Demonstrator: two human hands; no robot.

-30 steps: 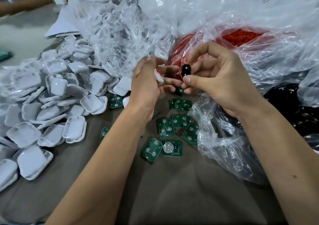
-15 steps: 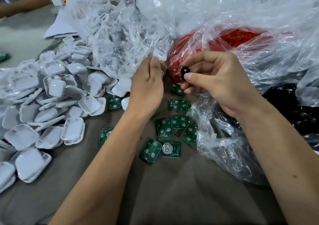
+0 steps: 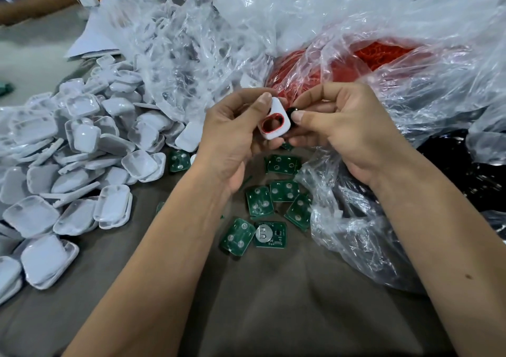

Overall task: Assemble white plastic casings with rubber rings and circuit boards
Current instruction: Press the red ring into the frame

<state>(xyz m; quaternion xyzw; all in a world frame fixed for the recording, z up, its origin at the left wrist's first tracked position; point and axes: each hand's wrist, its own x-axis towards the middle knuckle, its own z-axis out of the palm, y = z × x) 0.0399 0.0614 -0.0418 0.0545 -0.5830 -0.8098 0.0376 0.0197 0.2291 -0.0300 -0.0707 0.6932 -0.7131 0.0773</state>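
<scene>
My left hand holds a white plastic casing between thumb and fingers, tilted toward me. A red rubber ring lines its oval opening. Right beside the casing's edge, my right hand pinches a small black piece between thumb and forefinger. Several green circuit boards lie loose on the brown cloth below my hands. A large pile of white casings covers the left side.
A clear bag of red rubber rings sits behind my hands. Another clear bag with white parts stands at back left, and a bag of black pieces lies at right. Someone's arm rests at top left.
My left hand has turned the casing so its ringed opening faces me. My right hand has brought the black piece against the casing's right edge.
</scene>
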